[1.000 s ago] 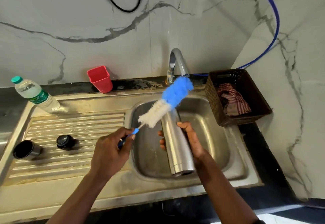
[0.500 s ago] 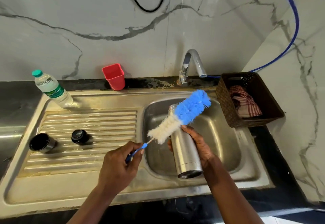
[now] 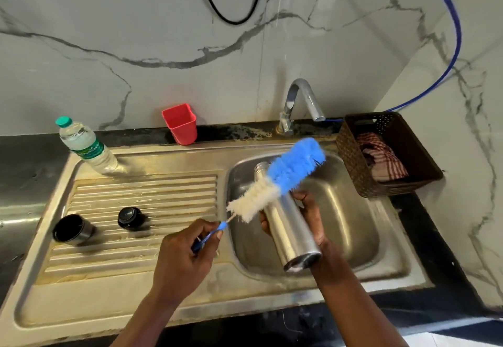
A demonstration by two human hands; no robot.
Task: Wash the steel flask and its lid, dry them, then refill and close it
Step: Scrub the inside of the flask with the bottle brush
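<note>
My right hand [image 3: 310, 217] grips the steel flask [image 3: 288, 227] over the sink basin [image 3: 351, 227], tilted with its open mouth pointing away toward the tap. My left hand [image 3: 187, 257] holds the blue handle of a bottle brush [image 3: 277, 180]. Its white and blue bristles lie across the outside of the flask's upper part. On the ribbed drainboard [image 3: 152, 199] to the left sit the black stopper lid [image 3: 129, 218] and the dark steel cup lid [image 3: 71, 229].
A plastic water bottle [image 3: 85, 148] stands at the drainboard's back left and a red cup [image 3: 180, 123] on the ledge. The tap [image 3: 298, 101] is behind the basin. A brown basket [image 3: 389, 153] holding a checked cloth [image 3: 381, 160] sits to the right.
The camera view has shifted so everything sits further right and lower. The brush has slid along the flask's outside, with the flask's mouth now showing beside the bristles.
</note>
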